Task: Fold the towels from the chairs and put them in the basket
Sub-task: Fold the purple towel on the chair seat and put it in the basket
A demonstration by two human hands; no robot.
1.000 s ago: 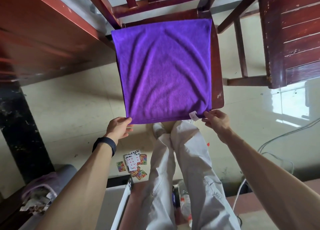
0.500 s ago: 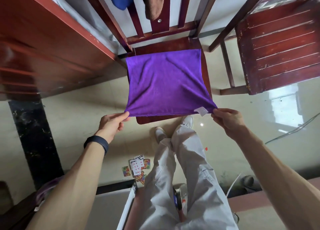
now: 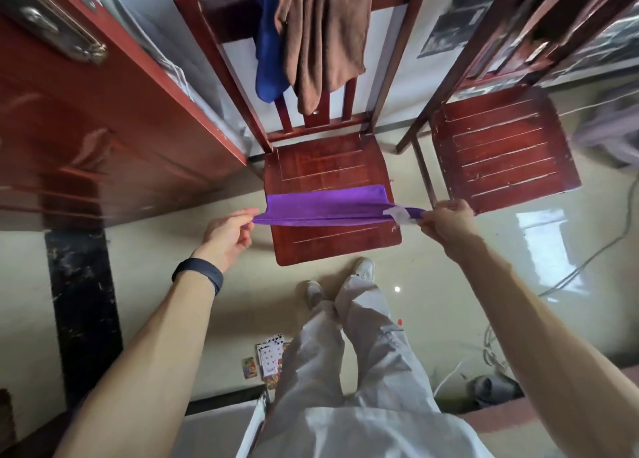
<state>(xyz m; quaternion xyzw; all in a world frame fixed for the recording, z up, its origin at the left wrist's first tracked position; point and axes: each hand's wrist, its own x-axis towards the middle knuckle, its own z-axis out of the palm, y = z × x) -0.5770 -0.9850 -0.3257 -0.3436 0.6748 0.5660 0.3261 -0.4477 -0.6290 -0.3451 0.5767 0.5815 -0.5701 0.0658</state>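
A purple towel [image 3: 328, 205] is stretched flat and seen nearly edge-on above the seat of a red wooden chair [image 3: 328, 167]. My left hand [image 3: 228, 233] pinches its left corner. My right hand [image 3: 446, 219] grips its right corner, where a white label shows. A brown towel [image 3: 325, 39] and a blue towel [image 3: 268, 53] hang over the chair's backrest. No basket is in sight.
A second red chair [image 3: 501, 146] stands to the right. A red wooden cabinet [image 3: 86, 119] fills the left side. Playing cards [image 3: 268, 357] lie on the tiled floor by my legs. Cables [image 3: 587, 260] run along the floor at right.
The purple towel lay spread on the seat; both hands have lifted its near edge up and away, so most of the seat now shows. The view has tilted up to the backrest towels.
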